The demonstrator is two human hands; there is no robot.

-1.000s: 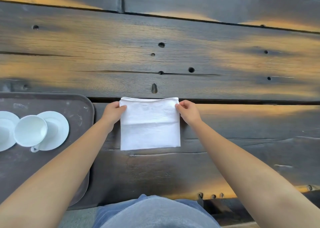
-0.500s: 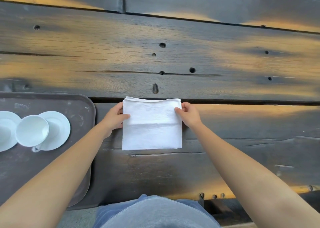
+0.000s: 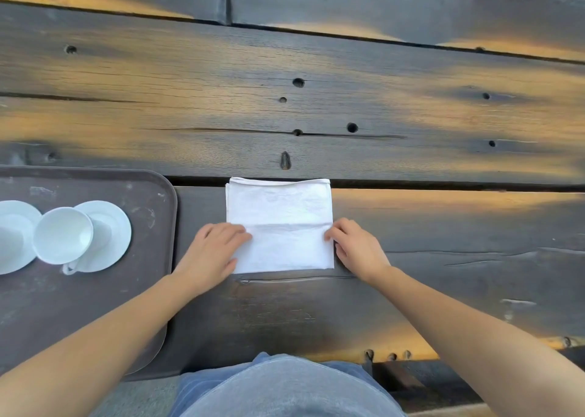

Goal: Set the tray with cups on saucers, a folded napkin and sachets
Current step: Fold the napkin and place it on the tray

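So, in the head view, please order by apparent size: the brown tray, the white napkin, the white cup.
1. Brown plastic tray, largest, though partly cut off by the frame.
2. White folded cloth napkin.
3. White ceramic cup, smallest.

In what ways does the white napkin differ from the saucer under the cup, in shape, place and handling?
The napkin is a folded rectangle of soft cloth; the saucer is a round, rigid dish. The napkin lies on the bare wooden table, right of the tray; the saucer sits on the tray. The left hand and right hand press the napkin's side edges; nobody touches the saucer, which carries a cup. Both are white.
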